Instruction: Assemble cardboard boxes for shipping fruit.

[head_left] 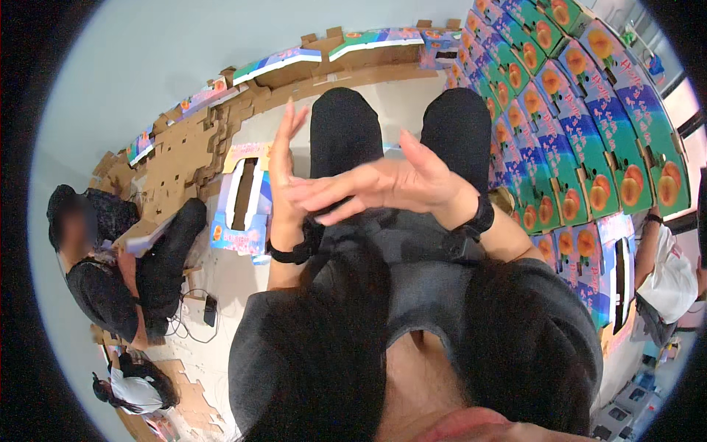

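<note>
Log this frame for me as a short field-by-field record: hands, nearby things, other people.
Left hand: raised, fingers extended, holding nothing
Right hand: open and empty, reaching across to the left hand; contact uncertain
Wrists: dark band on the left, another on the right
Left side: fruit-printed carton, flattened cardboard
Right side: stacked fruit-printed cartons
People: co-worker in black at left, others near the edges

A single head-worn fisheye camera looks steeply down from above and behind the person's knees (345,129). It sits near them, its round field spreading past both sides.
</note>
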The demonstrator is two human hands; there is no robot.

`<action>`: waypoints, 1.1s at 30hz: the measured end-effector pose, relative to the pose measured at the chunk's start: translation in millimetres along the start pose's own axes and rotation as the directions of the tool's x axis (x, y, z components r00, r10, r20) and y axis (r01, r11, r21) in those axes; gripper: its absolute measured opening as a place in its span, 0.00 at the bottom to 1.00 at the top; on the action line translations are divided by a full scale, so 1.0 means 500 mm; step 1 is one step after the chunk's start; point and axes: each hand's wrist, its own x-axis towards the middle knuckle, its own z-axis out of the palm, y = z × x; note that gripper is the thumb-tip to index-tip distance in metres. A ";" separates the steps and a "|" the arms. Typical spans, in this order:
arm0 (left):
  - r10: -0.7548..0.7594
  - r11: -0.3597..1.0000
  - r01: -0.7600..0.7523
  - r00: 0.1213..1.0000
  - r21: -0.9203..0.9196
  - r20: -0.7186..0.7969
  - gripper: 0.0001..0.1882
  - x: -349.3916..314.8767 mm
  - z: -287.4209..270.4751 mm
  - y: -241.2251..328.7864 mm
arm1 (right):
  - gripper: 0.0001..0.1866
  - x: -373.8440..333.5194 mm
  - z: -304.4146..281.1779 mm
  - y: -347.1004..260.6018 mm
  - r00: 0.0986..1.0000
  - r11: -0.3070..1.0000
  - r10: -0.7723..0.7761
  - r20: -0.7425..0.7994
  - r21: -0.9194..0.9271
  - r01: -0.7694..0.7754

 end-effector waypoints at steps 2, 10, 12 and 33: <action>-0.192 0.888 0.227 0.973 -0.400 0.125 0.57 0.002 0.010 0.001 | 0.55 0.010 -0.014 0.002 0.998 0.986 0.011 0.064 -0.168 0.000; -0.401 0.314 0.671 0.735 -0.672 0.547 0.59 -0.012 0.052 0.051 | 0.25 -0.051 -0.143 0.119 0.969 0.986 0.164 -0.185 0.011 -0.165; -0.377 0.490 0.625 0.780 -0.607 0.499 0.58 0.003 0.041 0.067 | 0.22 -0.089 -0.223 0.158 0.875 0.998 0.064 -0.480 0.039 -0.051; -0.052 0.712 0.404 0.846 0.575 -0.531 0.16 -0.064 -0.429 -0.129 | 0.32 -0.173 -0.301 0.231 0.407 0.552 0.079 -0.910 -0.300 -0.778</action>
